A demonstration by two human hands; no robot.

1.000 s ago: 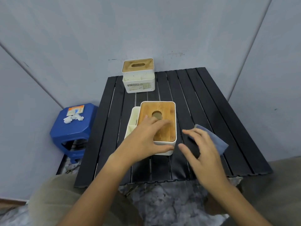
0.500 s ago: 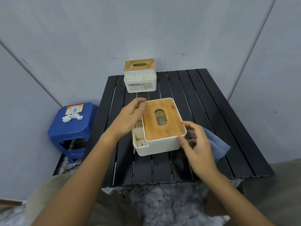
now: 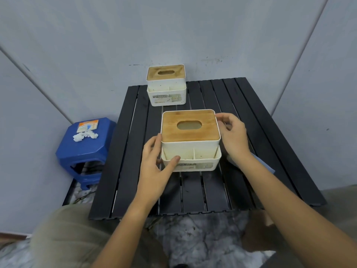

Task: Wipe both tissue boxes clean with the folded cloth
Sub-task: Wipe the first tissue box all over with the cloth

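Wood-topped near box (image 3: 190, 140) just got spun front-on mid-frame; left hand (image 3: 154, 163) and right hand (image 3: 232, 138) clasp its sides, cloth (image 3: 264, 165) untouched.

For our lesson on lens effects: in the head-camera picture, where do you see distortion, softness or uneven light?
Head view: wide-angle lens bows the wall seams and splays the slatted table; light is soft and even, without glare on the near tissue box; the label on the far tissue box is too soft to read.
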